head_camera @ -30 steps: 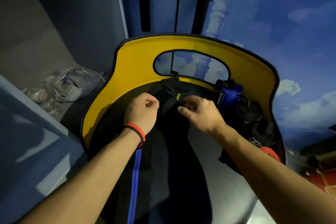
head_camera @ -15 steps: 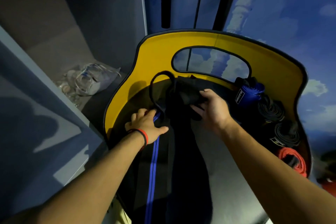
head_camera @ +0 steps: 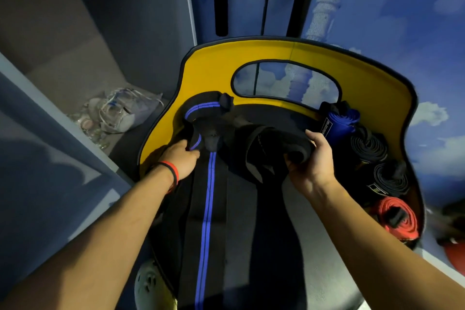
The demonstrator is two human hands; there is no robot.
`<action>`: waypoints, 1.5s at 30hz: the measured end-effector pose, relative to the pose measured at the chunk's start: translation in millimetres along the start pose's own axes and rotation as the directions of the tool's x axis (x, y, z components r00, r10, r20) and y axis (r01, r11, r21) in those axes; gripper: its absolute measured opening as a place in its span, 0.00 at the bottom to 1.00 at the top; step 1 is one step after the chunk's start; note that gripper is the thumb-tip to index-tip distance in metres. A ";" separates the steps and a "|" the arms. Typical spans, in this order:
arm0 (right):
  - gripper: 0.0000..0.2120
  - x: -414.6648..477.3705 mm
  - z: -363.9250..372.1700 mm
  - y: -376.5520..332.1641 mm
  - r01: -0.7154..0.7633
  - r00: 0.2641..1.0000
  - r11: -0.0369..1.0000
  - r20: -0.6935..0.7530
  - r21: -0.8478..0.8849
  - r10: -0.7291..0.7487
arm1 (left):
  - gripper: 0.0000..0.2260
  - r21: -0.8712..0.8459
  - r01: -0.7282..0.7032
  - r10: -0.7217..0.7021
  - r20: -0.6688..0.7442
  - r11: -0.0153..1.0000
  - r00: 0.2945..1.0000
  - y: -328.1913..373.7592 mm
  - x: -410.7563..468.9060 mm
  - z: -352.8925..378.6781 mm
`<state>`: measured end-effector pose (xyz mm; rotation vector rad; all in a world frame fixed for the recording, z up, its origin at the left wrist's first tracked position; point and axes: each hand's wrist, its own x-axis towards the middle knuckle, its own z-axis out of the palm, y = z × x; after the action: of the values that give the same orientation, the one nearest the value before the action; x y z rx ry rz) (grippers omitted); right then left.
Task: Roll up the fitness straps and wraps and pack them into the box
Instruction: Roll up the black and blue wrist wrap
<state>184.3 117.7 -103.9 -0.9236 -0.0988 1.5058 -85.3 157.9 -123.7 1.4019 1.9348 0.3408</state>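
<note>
Centre of frame, inside the box [head_camera: 377, 83]: left hand [head_camera: 182, 158] curls its fingers into the striped wrap's [head_camera: 207, 209] looped end. Right hand [head_camera: 313, 166] pinches the black wrap [head_camera: 276, 146], fingers above, thumb beneath. Rolled straps [head_camera: 370, 151] line the right wall.

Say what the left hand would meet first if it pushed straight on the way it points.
The bunched end of the blue-striped wrap, already touching the left hand; behind it, probably the yellow wall of the box, though depth is unclear.

Striped wrap [head_camera: 206, 209], black wrap [head_camera: 279, 141] cut off btm.
</note>
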 end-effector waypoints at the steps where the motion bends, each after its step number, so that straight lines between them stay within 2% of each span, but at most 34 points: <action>1: 0.09 3.3 6.0 0.8 -0.001 0.999 1.000 0.054 0.018 0.000 | 0.27 0.049 0.018 -0.019 0.030 0.999 0.999 -2.3 -1.4 -0.8; 3: 0.08 13.1 15.9 4.2 -0.010 0.986 0.999 0.168 0.034 0.004 | 0.44 0.258 0.060 -0.077 0.056 0.964 0.996 -5.9 -10.3 4.0; 4: 0.07 19.0 19.1 8.6 -0.006 0.978 1.000 0.207 -0.020 0.010 | 0.51 0.355 0.078 -0.101 0.046 0.932 0.994 -6.7 -18.8 9.8; 5: 0.06 23.9 21.3 14.5 0.020 0.976 0.985 0.217 -0.172 0.018 | 0.55 0.421 0.090 -0.106 0.016 0.903 0.994 -8.4 -26.7 17.3; 6: 0.05 28.2 21.3 21.4 0.102 0.983 0.895 0.185 -0.435 -0.022 | 0.55 0.454 0.093 -0.087 -0.034 0.886 0.996 -9.8 -33.8 25.0; 7: 0.02 30.5 19.1 27.6 0.194 0.980 0.676 0.170 -0.711 -0.103 | 0.53 0.455 0.098 -0.066 -0.085 0.885 0.994 -10.0 -39.1 31.4; 8: 0.08 31.8 14.5 33.9 0.253 0.962 0.383 0.187 -0.888 -0.200 | 0.49 0.423 0.101 -0.056 -0.119 0.901 0.991 -10.9 -39.5 37.4; 9: 0.19 29.7 11.3 39.0 0.263 0.937 0.120 0.224 -0.957 -0.266 | 0.45 0.388 0.112 -0.065 -0.133 0.915 0.989 -9.9 -39.9 41.5; 10: 0.30 28.2 8.3 42.7 0.244 0.928 -0.017 0.239 -0.970 -0.287 | 0.41 0.371 0.120 -0.079 -0.125 0.921 0.989 -8.4 -39.5 45.5; 11: 0.36 23.3 8.1 44.8 0.201 0.937 -0.072 0.213 -0.977 -0.278 | 0.35 0.376 0.121 -0.084 -0.114 0.919 0.990 -7.1 -38.8 49.0; 12: 0.38 21.7 6.0 46.9 0.156 0.956 -0.075 0.169 -0.985 -0.239 | 0.28 0.376 0.116 -0.081 -0.107 0.919 0.991 -6.6 -37.6 52.1; 14: 0.38 20.5 2.6 51.1 0.047 0.986 -0.007 0.048 -0.999 -0.159 | 0.18 0.291 0.098 -0.071 -0.101 0.952 0.992 -6.6 -36.5 53.7; 18: 0.36 20.2 -2.0 60.3 -0.010 0.980 0.080 -0.026 -0.997 -0.200 | 0.17 -0.024 0.085 -0.087 -0.093 0.996 0.992 7.1 -34.7 6.6; 22: 0.33 17.9 10.4 80.5 0.006 0.979 0.079 -0.010 -0.997 -0.201 | 0.15 -0.214 -0.025 -0.003 -0.126 0.977 0.992 33.2 -54.3 -73.0; 23: 0.30 17.7 16.2 86.6 0.047 0.990 0.149 0.026 -0.988 -0.135 | 0.14 -0.300 -0.072 0.040 -0.114 0.951 0.993 37.6 -60.2 -83.0; 25: 0.23 16.0 27.6 97.4 0.100 0.989 0.398 0.133 -0.912 0.057 | 0.13 -0.459 -0.139 0.125 -0.060 0.877 0.990 45.5 -72.7 -88.3; 26: 0.21 10.9 33.3 97.5 0.094 0.979 0.490 0.170 -0.866 0.112 | 0.15 -0.498 -0.158 0.163 -0.034 0.852 0.986 47.5 -76.6 -83.9; 27: 0.18 2.5 34.7 92.6 0.091 0.978 0.554 0.179 -0.827 0.107 | 0.17 -0.513 -0.170 0.190 -0.015 0.841 0.982 48.9 -78.4 -76.1; 28: 0.14 -2.7 33.8 85.4 0.084 0.981 0.615 0.173 -0.784 0.086 | 0.20 -0.507 -0.174 0.197 -0.008 0.844 0.980 50.0 -78.1 -66.6; 29: 0.16 -10.0 37.1 75.8 0.026 0.982 0.691 0.149 -0.722 0.118 | 0.21 -0.503 -0.177 0.201 -0.007 0.846 0.980 52.2 -77.5 -56.6; 31: 0.31 -24.5 38.4 53.5 -0.116 0.950 0.819 0.179 -0.562 0.257 | 0.25 -0.491 -0.191 0.216 -0.005 0.850 0.976 59.3 -76.8 -35.6; 32: 0.33 -31.2 35.0 43.1 -0.126 0.936 0.834 0.213 -0.536 0.279 | 0.29 -0.467 -0.192 0.224 0.013 0.863 0.975 65.6 -79.5 -25.5; 33: 0.31 -39.5 32.3 34.2 -0.108 0.938 0.831 0.221 -0.546 0.268 | 0.33 -0.415 -0.199 0.238 0.043 0.888 0.970 72.6 -84.0 -15.6; 36: 0.11 -55.3 21.4 14.9 0.024 0.982 0.792 0.164 -0.610 0.096 | 0.37 -0.112 -0.273 0.290 0.194 0.955 0.937 90.5 -110.0 7.1; 38: 0.08 -60.5 7.8 0.4 0.085 0.995 0.794 0.094 -0.602 -0.034 | 0.35 0.061 -0.313 0.284 0.286 0.948 0.915 98.1 -128.3 17.0; 39: 0.09 -63.1 0.8 -8.9 0.106 0.994 0.793 0.069 -0.600 -0.081 | 0.31 0.079 -0.317 0.280 0.307 0.945 0.910 98.8 -132.2 21.0; 40: 0.12 -66.0 -6.9 -18.1 0.132 0.991 0.786 0.065 -0.603 -0.116 | 0.24 0.011 -0.288 0.270 0.313 0.958 0.910 99.5 -133.8 22.4; 41: 0.15 -70.5 -14.6 -26.1 0.146 0.989 0.784 0.078 -0.603 -0.124 | 0.18 -0.164 -0.207 0.249 0.306 0.964 0.919 100.6 -133.9 22.4; 42: 0.18 -74.9 -21.7 -33.3 0.151 0.988 0.782 0.110 -0.605 -0.107 | 0.14 -0.361 -0.102 0.229 0.330 0.927 0.916 103.5 -134.1 20.5; 43: 0.20 -79.5 -26.7 -38.3 0.148 0.987 0.781 0.140 -0.607 -0.078 | 0.12 -0.519 0.040 0.198 0.394 0.854 0.898 105.5 -132.3 18.5; 45: 0.18 -87.1 -31.8 -44.4 0.135 0.985 0.775 0.167 -0.617 -0.038 | 0.14 -0.648 0.265 0.145 0.507 0.714 0.850 108.8 -127.0 13.0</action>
<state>227.2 36.0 -58.3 -1.3126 -0.7868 1.4691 21.7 81.1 -19.8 0.7865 1.1787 0.5271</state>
